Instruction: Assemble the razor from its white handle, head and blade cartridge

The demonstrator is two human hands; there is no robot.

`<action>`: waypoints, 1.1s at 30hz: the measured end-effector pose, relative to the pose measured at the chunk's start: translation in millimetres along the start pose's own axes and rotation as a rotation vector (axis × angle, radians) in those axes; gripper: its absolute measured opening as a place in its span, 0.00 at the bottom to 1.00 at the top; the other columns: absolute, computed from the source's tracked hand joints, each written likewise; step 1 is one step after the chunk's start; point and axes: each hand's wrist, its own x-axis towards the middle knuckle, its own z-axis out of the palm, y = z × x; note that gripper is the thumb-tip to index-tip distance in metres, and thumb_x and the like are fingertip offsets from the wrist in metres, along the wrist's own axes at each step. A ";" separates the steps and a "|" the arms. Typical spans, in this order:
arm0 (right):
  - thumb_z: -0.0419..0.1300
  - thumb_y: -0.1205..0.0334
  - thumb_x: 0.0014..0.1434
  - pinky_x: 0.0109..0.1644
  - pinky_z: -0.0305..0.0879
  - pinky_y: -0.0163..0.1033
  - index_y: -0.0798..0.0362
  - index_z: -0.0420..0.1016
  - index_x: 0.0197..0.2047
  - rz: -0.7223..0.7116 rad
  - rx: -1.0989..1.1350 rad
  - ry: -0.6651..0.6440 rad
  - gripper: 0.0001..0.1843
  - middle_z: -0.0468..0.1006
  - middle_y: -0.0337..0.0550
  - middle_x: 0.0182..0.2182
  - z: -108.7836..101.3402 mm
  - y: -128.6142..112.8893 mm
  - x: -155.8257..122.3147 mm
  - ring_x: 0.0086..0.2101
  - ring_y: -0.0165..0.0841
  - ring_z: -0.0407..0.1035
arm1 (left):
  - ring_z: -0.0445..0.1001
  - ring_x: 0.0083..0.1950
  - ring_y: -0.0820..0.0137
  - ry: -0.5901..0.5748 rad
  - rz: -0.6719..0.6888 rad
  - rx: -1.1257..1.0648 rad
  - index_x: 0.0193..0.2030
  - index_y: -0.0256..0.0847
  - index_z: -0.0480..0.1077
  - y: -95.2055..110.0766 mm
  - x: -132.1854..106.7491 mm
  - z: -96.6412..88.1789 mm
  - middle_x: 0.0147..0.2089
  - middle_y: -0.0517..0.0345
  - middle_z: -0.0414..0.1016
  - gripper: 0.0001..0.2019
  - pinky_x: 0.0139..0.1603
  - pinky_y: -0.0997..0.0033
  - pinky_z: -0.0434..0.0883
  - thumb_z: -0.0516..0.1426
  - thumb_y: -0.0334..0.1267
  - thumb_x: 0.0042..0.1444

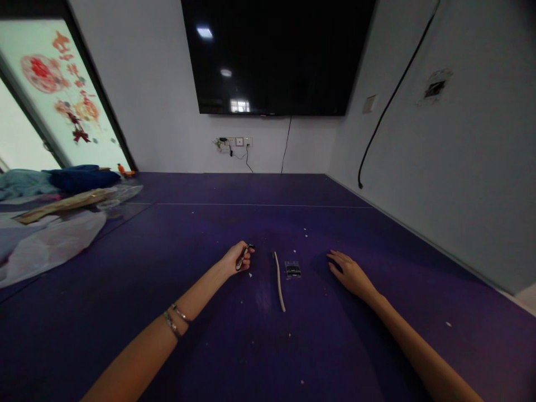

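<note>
My left hand (239,258) is closed around a slim black-and-silver handled tool (242,259), whose short dark end sticks out past the fingers. Its exact kind is too small to make out. To its right on the purple surface lies a thin, slightly curved white stick-like piece (279,283). Beside that piece is a small clear plastic case (293,269) with dark parts in it. My right hand (349,272) rests palm down on the surface, right of the case, fingers stretched out and holding nothing.
A wide purple surface (201,324) with small white scraps extends to the wall. Folded blue cloth (86,177) and plastic bags (62,240) lie at the left. A television (276,56) hangs ahead above wall sockets (239,142). A black cable (391,95) dangles at right.
</note>
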 end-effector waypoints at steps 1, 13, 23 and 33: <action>0.48 0.55 0.60 0.57 0.60 0.52 0.55 0.71 0.52 0.000 0.004 0.002 0.22 0.70 0.52 0.53 0.5 0.6 0.1 0.54 0.43 0.62 | 0.51 0.11 0.80 -0.002 -0.019 0.002 0.30 0.35 0.65 -0.4 0.4 -0.4 0.13 0.69 0.52 0.15 0.12 0.80 0.55 0.42 0.40 0.59; 0.48 0.54 0.60 0.57 0.59 0.53 0.54 0.71 0.52 0.015 0.031 0.004 0.22 0.70 0.52 0.54 3.0 3.5 -0.3 0.55 0.44 0.62 | 0.50 0.10 0.82 0.062 -0.042 0.105 0.25 0.36 0.61 -1.0 2.4 2.8 0.12 0.71 0.51 0.18 0.12 0.83 0.48 0.44 0.44 0.62; 0.47 0.55 0.60 0.57 0.60 0.52 0.56 0.70 0.53 0.017 -0.016 -0.027 0.23 0.69 0.54 0.54 1.1 1.5 0.0 0.55 0.44 0.61 | 0.50 0.10 0.82 0.130 0.012 0.162 0.24 0.38 0.59 -3.6 2.6 8.1 0.12 0.71 0.51 0.17 0.13 0.82 0.49 0.45 0.43 0.62; 0.48 0.54 0.60 0.58 0.59 0.53 0.56 0.71 0.52 0.005 0.007 0.003 0.22 0.70 0.54 0.53 1.8 1.8 -0.1 0.55 0.44 0.62 | 0.49 0.10 0.82 0.134 0.026 0.179 0.24 0.38 0.58 -4.3 4.4 8.3 0.12 0.71 0.50 0.17 0.13 0.81 0.47 0.45 0.44 0.61</action>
